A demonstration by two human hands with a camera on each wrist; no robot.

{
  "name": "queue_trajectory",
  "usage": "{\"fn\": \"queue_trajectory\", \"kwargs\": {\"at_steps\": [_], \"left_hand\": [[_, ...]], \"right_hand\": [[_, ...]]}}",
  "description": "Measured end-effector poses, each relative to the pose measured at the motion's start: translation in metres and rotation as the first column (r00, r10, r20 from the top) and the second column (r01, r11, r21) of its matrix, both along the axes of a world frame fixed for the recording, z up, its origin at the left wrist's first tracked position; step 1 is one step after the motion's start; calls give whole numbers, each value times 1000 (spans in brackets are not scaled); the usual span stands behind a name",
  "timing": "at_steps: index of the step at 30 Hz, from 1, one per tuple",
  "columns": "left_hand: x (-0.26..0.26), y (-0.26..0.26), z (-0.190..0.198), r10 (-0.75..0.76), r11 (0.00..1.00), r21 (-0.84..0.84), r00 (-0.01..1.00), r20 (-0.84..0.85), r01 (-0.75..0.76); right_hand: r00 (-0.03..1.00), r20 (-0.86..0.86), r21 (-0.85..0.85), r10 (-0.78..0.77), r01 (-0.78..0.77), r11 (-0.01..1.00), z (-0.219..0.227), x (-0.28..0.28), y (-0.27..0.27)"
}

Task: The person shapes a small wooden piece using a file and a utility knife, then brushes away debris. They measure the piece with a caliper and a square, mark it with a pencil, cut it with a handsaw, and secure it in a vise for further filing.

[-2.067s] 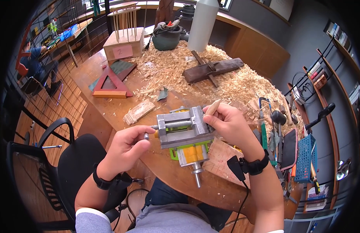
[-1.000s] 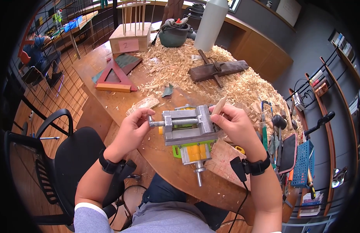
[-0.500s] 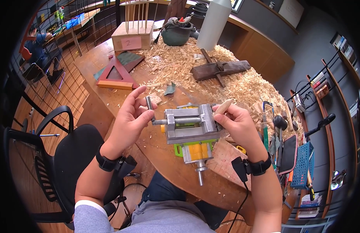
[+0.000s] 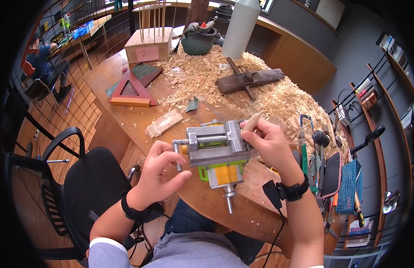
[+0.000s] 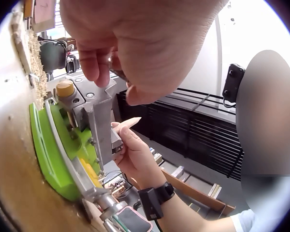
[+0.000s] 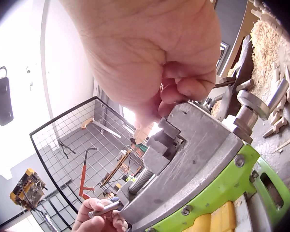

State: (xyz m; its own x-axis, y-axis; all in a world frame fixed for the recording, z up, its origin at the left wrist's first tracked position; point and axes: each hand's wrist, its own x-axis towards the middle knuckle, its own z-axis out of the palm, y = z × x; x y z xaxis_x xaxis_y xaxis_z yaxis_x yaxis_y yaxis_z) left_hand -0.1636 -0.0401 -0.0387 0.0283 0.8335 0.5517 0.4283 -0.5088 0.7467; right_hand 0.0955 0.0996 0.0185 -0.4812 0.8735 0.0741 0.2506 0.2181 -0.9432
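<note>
A grey metal vise (image 4: 220, 156) on a green and yellow base stands on the wooden table. Its handle (image 4: 177, 156) sticks out at the left end of the screw and points toward the person's body. My left hand (image 4: 160, 174) is at this handle, fingers bent around the bar and thumb held apart below it. With thumb and fingers my right hand (image 4: 269, 140) pinches a pale wooden piece (image 4: 251, 121) with a tapered tip, at the vise's right end. The right fingers hide the wooden piece's lower part. In the right wrist view, the handle bar (image 6: 104, 209) lies between the left fingers.
Wood shavings (image 4: 189, 80) heap over the table's back, with a dark wooden plane (image 4: 251, 81) on them. A red triangle square (image 4: 133, 91) and a carved wood block (image 4: 163, 124) lie left. Tools and a blue basket (image 4: 348, 185) line the right edge. A black chair (image 4: 95, 178) stands left.
The vise handle has swung round from pointing up and away to pointing toward the body. My left hand has moved down with it. The right hand keeps its hold on the wooden piece.
</note>
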Motion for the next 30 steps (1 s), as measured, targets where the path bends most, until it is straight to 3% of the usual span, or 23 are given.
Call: {"fn": "queue_trajectory", "kwargs": {"at_steps": [2, 6, 8, 9, 10, 12, 13, 20, 24, 26, 27, 28, 30], "left_hand": [[-4, -3, -13, 13, 999, -49, 986, 167, -5], [-3, -6, -25, -72, 989, -103, 960, 269, 103], [9, -5, -13, -6, 949, -218, 702, 712, 229], [3, -4, -17, 61, 922, -332, 770, 635, 201], [-1, -3, -17, 54, 920, -332, 773, 632, 207], [-6, 0, -13, -12, 805, -408, 699, 715, 431], [-7, 2, -12, -64, 782, -404, 706, 705, 475], [-7, 7, -26, -119, 802, -391, 763, 636, 452], [1, 7, -21, -88, 841, -383, 795, 600, 382], [8, 6, -17, -28, 872, -359, 765, 644, 334], [8, 2, -24, 43, 892, -380, 794, 606, 243], [7, -4, -31, 35, 888, -385, 798, 602, 251], [4, -20, -43, 146, 959, -278, 929, 340, -49]], "right_hand": [[1000, 0, 1, 1, -1, 1000, -1, 1, 0], [1000, 11, -2, 2, -2, 1000, -1, 1, 0], [999, 48, 30, -4, 3, 1000, 2, 0, -1], [996, 91, 55, -10, 5, 998, 3, 0, -2], [996, 88, 57, -19, 14, 998, 3, 0, -2], [995, 101, 58, -3, -3, 998, 3, 0, -1], [996, 92, 58, -15, 10, 998, 4, 0, -2], [996, 85, 156, -15, 2, 988, -6, 0, 1], [997, 77, 130, -5, -5, 991, -13, 3, 0], [995, 98, 196, -29, 9, 981, -13, 0, -2], [992, 95, 291, -82, 51, 955, -10, 3, -8], [987, 87, 383, -136, 93, 919, -6, 6, -15], [978, 134, 426, -162, 90, 900, 8, 17, -44]]}}
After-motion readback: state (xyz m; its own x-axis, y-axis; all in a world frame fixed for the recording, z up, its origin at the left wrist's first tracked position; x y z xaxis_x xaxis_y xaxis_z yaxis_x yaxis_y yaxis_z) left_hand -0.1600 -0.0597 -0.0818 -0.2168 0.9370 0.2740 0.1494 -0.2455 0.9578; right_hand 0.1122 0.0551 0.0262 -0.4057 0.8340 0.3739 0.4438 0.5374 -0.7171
